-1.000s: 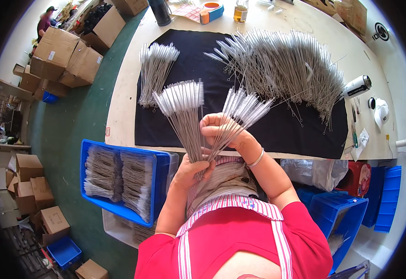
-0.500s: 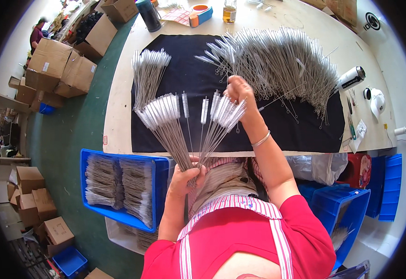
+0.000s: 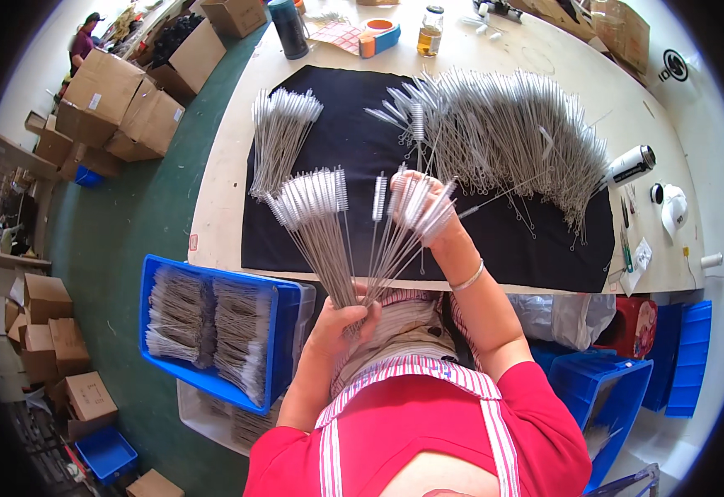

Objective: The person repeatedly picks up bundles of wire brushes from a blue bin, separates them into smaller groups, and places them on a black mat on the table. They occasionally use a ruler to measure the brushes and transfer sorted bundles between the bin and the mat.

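Note:
My left hand (image 3: 344, 329) is closed round the lower wire stems of a fanned bundle of thin straw-cleaning brushes (image 3: 319, 199), white bristle heads upward. The bundle splits into a dense left group and a looser right group, with one brush (image 3: 378, 199) apart between them. Behind the right group is my right hand (image 3: 436, 192), fingers bent and partly hidden by the bristles. It seems closed on a single upright brush (image 3: 417, 123), whose head rises above the fingers and whose stem shows below. Beyond it lies a large pile of similar brushes (image 3: 494, 124) on a black cloth (image 3: 295, 257).
A smaller brush stack (image 3: 283, 137) lies on the cloth's left. Behind are a dark bottle (image 3: 288, 30), a tape roll (image 3: 378, 37) and a jar (image 3: 431, 33). Scissors (image 3: 627, 248) lie right. A blue crate (image 3: 271, 348) of brushes stands below the table's left edge.
My right hand has come down and toward me from the big pile to behind the bundle's right group, the single brush moving with it. My left hand keeps its hold; the whole view has shifted slightly.

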### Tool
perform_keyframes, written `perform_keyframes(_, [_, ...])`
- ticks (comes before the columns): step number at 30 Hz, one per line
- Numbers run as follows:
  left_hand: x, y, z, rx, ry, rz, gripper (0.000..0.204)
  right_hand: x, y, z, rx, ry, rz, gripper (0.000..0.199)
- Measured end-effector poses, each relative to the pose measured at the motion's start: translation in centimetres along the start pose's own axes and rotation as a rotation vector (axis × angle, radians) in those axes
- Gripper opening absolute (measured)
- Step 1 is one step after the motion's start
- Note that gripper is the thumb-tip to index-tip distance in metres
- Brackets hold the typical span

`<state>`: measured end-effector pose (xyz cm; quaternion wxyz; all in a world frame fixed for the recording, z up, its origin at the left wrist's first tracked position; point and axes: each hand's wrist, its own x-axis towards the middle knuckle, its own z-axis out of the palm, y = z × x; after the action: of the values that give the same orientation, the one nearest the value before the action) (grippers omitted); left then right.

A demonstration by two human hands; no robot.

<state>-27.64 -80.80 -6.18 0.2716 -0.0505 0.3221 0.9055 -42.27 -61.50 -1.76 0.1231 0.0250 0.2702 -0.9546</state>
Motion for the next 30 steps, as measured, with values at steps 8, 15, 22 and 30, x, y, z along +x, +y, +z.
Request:
perform_keyframes(8, [-1.1, 0.4, -1.0, 0.087, 0.114, 0.070, 0.037, 4.2, -7.3, -4.2, -0.378, 0.367, -0.393, 0.023])
perform_keyframes(15, [-0.5, 1.7, -0.8, 0.032, 0.225, 0.275, 0.036, 0.2, -3.6, -7.1, -2.491, 0.268, -0.697, 0.026])
perform_keyframes(22, [1.2, 1.5, -0.2, 0.337, 0.411, 0.392, 0.031, -3.4, -2.0, -8.9, -2.543, 0.093, -0.429, 0.034])
perform_keyframes(30, [2.9, 0.7, 2.6, 0.338, 0.286, 0.293, 0.031, -5.6, 1.2, -2.1, -0.966, -0.127, 0.057, 0.086])
